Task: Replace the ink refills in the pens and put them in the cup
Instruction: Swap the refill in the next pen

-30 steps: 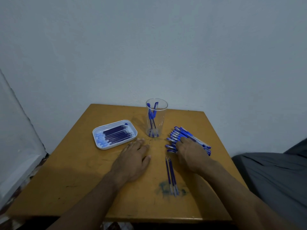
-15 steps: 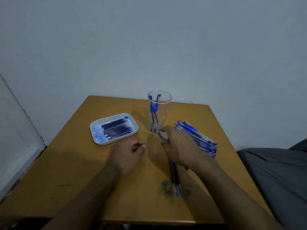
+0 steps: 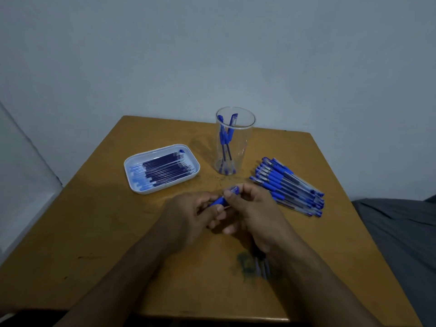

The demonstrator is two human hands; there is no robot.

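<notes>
Far left: white tray of fresh refills, laid side by side, well apart from the hands. Centre left: left hand, fingers curled round the blue grip end of one pen, held just above the wooden table. Centre right: right hand, thumb and fingers pinching the same pen at its other, capped end; the two hands nearly touch. Judged step: opening this pen to draw out its spent refill. Advice: hold the left grip firm, twist rather than pull with the right, keep the pen low over the table so that small parts do not roll away. Centre far: clear cup standing upright, two pens inside. Near centre: loose refills, partly hidden under the right wrist, on an ink stain. Right: pile of pens not yet done, fanned just beside the right hand.
</notes>
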